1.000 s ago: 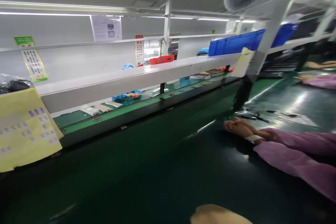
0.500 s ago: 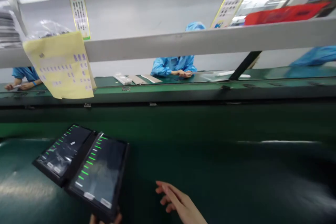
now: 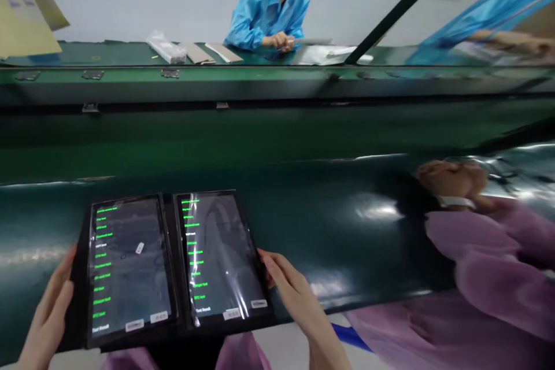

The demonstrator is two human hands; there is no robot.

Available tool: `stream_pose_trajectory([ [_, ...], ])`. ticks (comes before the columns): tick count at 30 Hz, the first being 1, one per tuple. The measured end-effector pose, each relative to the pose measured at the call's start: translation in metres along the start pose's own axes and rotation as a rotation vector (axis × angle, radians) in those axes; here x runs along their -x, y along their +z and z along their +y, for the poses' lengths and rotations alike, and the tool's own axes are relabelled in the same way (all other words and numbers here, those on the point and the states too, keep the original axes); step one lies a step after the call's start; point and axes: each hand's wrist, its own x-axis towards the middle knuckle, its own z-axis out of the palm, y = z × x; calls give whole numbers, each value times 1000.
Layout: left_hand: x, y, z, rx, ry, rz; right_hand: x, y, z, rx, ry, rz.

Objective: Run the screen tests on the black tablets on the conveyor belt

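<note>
Two tablets lie side by side on a dark backing, the left tablet and the right tablet. Lit screens on both show a column of mostly green text lines, with white stickers near the bottom edge. A small white label also sits on the left screen. My left hand grips the dark left edge of the pair, thumb on top. At the right edge, my right hand is closed on the side of the right tablet, its fingertips partly hidden.
The green work surface stretches to the right. Close on that side a co-worker in a pink sleeve has hands together. Across the raised green ledge, a person in blue works beside a white wrapped bundle. A dark post slants there.
My right hand has gone from free in the air to the right tablet's edge. The tilted tablets are now straighter, and my left hand is at their left side. The view has turned right and down.
</note>
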Motion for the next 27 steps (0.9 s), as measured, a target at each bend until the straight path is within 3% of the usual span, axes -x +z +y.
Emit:
stream_pose_trajectory([
  [4, 34, 23, 4, 37, -35, -60, 5, -13, 10, 128, 82, 39],
  [8, 54, 27, 12, -219, 34, -127, 13, -31, 22, 196, 163, 1],
  [14, 46, 37, 26, -426, 66, -110, 16, -40, 28, 316, 292, -53],
  [17, 46, 39, 25, -429, 78, -100, 21, -35, 18, 327, 266, -17],
  [23, 38, 44, 25, -382, 65, 24, 33, -16, -16, 343, 179, 81],
  [27, 29, 52, 29, -485, 96, 82, 31, -18, -14, 331, 187, 71],
])
